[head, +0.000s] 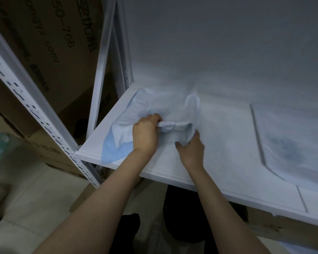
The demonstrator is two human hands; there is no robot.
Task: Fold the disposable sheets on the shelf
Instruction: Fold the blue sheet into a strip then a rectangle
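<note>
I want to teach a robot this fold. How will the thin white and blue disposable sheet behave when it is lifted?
The thin white and blue disposable sheet is probably floppy: it bunches where the left hand grips it. It looks light, since the right hand raises a fold with its fingers alone. It may slide on the smooth white shelf.

Both hands (145,133) on sheet (154,107) (crumpled)

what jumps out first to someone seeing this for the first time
Two bare hands meet at the middle of the white metal shelf: the left hand grips a bunched fold of the crumpled thin white disposable sheet, and the right hand pinches its edge close beside. A light blue sheet pokes out beneath at the shelf's front left corner, and printed brown cardboard boxes stand behind the perforated upright on the left.
</note>
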